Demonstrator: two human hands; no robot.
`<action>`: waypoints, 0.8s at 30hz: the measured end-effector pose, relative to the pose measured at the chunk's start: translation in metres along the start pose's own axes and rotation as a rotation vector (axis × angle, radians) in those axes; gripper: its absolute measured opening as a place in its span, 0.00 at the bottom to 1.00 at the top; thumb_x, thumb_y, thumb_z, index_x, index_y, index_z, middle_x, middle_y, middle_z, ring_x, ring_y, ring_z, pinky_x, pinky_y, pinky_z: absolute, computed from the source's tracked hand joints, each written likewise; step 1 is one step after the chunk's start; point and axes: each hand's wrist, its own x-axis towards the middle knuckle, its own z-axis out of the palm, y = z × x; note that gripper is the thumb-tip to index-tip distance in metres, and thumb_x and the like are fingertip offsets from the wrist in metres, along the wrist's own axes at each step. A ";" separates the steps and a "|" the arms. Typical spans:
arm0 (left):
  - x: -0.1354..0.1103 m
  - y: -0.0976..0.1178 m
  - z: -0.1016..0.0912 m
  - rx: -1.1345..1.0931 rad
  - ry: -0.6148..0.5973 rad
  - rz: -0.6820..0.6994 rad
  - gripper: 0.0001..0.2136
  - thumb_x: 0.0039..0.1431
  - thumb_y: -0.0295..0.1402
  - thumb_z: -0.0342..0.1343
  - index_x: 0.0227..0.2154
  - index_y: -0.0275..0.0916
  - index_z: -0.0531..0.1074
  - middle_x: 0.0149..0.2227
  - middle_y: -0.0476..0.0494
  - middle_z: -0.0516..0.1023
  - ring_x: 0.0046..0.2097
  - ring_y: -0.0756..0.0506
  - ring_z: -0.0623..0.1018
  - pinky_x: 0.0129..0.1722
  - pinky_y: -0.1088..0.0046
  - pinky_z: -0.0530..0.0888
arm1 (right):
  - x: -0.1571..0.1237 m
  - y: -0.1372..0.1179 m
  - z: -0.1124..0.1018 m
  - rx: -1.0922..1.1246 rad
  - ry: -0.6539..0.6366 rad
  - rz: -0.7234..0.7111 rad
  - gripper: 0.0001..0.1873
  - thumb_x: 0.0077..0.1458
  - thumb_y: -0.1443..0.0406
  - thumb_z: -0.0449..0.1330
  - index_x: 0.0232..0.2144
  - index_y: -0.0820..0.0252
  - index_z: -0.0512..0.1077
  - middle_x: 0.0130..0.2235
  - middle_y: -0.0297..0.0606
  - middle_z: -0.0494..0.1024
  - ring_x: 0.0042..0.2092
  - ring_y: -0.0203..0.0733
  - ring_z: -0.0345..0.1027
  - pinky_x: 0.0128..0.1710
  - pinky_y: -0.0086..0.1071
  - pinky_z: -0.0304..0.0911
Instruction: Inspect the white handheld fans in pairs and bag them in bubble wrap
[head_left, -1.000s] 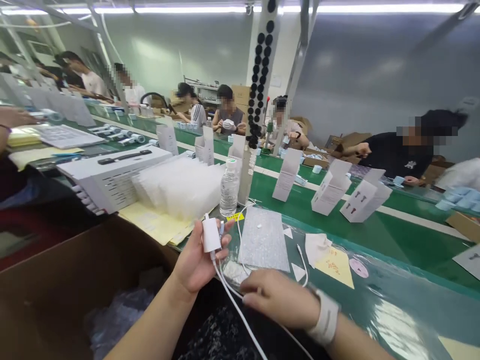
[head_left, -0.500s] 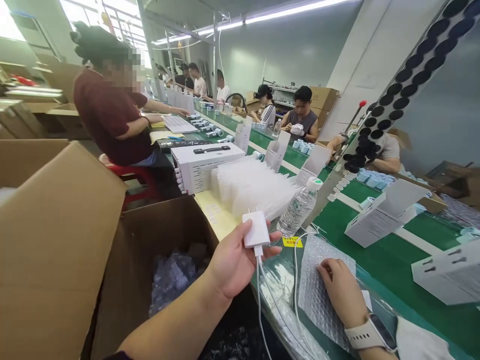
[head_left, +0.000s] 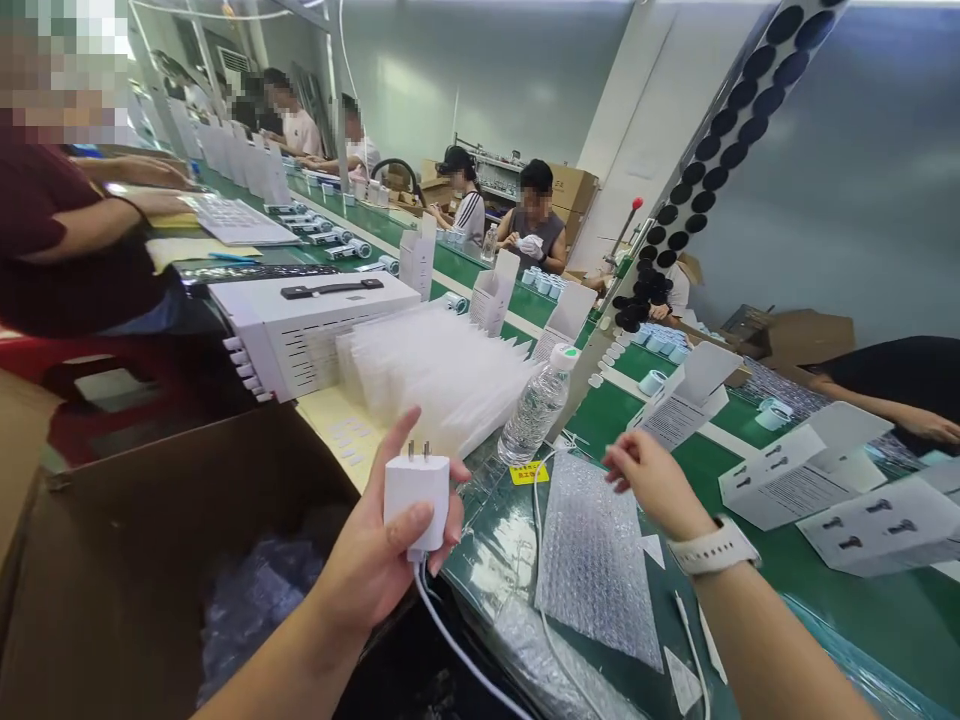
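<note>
Head-worn view, forward and downward

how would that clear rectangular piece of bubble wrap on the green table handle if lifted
The clear rectangular piece of bubble wrap would likely sag, since it looks thin and lies flat. Its bubbled plastic suggests it is probably light for its size.

On my monitor, the charger (head_left: 417, 500) registers white, the bubble-wrap sheet (head_left: 596, 555) silvery grey with a dotted pattern, the belt (head_left: 769, 568) green, and the label (head_left: 529, 473) yellow.
</note>
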 end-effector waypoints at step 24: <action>-0.009 -0.020 0.018 -0.067 -0.347 -0.094 0.18 0.57 0.38 0.64 0.47 0.44 0.65 0.34 0.48 0.76 0.33 0.49 0.78 0.35 0.73 0.76 | -0.043 -0.051 0.026 0.405 0.054 -0.052 0.23 0.48 0.48 0.65 0.37 0.56 0.65 0.25 0.34 0.76 0.26 0.42 0.72 0.28 0.35 0.68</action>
